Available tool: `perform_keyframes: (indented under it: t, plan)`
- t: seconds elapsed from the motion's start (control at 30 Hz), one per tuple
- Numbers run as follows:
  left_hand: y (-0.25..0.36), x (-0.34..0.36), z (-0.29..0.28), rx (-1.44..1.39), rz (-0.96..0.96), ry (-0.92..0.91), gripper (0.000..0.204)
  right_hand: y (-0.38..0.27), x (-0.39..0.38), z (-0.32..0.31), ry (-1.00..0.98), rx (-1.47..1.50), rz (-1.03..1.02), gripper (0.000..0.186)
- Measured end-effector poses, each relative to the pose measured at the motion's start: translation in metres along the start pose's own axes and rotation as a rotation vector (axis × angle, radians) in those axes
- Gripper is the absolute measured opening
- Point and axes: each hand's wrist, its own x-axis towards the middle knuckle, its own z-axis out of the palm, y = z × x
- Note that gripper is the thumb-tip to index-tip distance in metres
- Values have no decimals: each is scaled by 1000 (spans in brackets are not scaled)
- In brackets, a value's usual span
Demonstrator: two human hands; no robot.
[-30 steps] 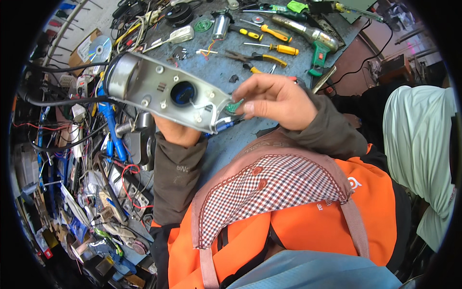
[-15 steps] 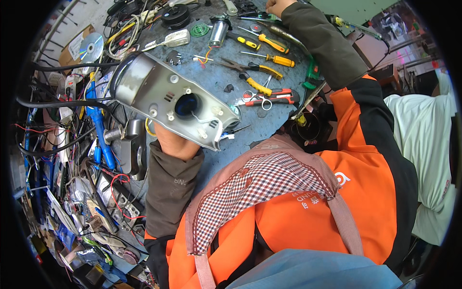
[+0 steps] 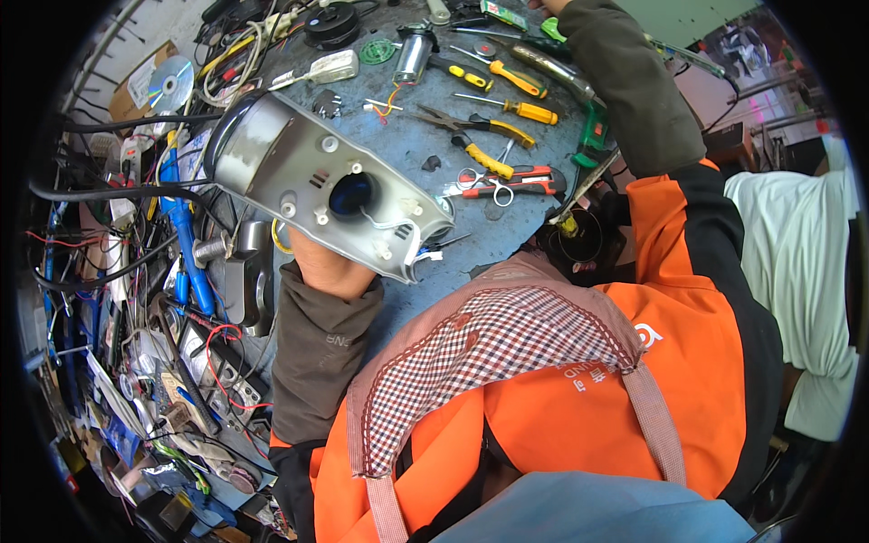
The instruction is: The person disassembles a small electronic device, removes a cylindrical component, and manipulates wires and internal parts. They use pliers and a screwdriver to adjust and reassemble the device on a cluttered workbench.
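From beneath, my left hand [image 3: 330, 271] grips a silver-grey housing [image 3: 267, 172]. The housing lies open side up, showing a dark round opening, white posts and a white wire ending at a small white connector [image 3: 425, 256]. My right hand [image 3: 548, 7] reaches to the far edge of the bench, cut off by the top of the picture, so whether it holds anything cannot be seen. Near it lie a small green packet [image 3: 502, 16] and a metal-barrelled tool with a green handle [image 3: 593, 136].
On the blue bench [image 3: 489, 231] are screwdrivers [image 3: 529, 111], pliers [image 3: 489, 158], scissors [image 3: 502, 192], a utility knife [image 3: 534, 179] and a metal cylinder [image 3: 412, 54]. Cables, tools and parts [image 3: 163, 389] crowd the left. Pale green cloth [image 3: 787, 271] hangs at the right.
My right hand has moved from the housing's right end up to the top edge. The green piece under its fingers is no longer visible there. The housing has shifted slightly down and right.
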Motion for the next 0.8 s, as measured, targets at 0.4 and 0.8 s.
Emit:
perform_keyframes:
  t: [0.4,0.8]
  plan:
    - [-4,1,0,1293,495,6,54,-91,-156,37,-627,1090,84,17]
    - [-6,13,27,436,186,164,69,-180,-294,84,-465,138,-767,8]
